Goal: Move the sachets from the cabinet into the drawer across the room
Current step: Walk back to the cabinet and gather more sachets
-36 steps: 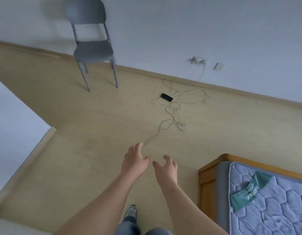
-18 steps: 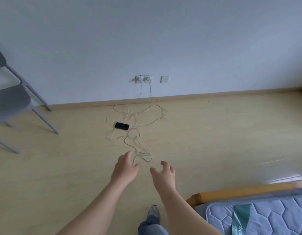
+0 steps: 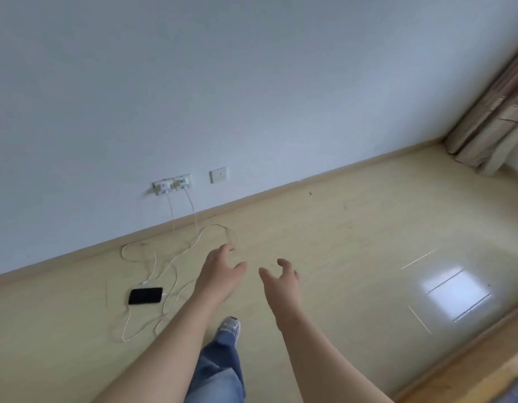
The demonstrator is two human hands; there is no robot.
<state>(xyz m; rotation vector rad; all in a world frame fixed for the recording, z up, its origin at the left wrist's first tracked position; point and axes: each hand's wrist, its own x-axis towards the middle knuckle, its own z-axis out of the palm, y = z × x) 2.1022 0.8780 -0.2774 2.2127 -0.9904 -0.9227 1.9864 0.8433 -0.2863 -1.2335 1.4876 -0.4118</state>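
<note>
No sachets, cabinet or drawer appear in the head view. My left hand (image 3: pixel 218 274) reaches out over the pale wooden floor, fingers loosely spread and holding nothing. My right hand (image 3: pixel 282 282) hangs beside it, a small gap between them, fingers slightly curled and empty. Both forearms stretch forward from the bottom of the frame.
A black phone (image 3: pixel 145 295) lies on the floor at the left, on white cables (image 3: pixel 176 258) running to wall sockets (image 3: pixel 172 184). A curtain (image 3: pixel 494 123) hangs at the far right corner. A wooden bed edge (image 3: pixel 470 370) sits at the bottom right. My foot (image 3: pixel 230 328) steps forward.
The view has swung right: the grey chair has left the frame, the phone and cables slid left, a curtain has come into sight. Both hands stay empty and outstretched.
</note>
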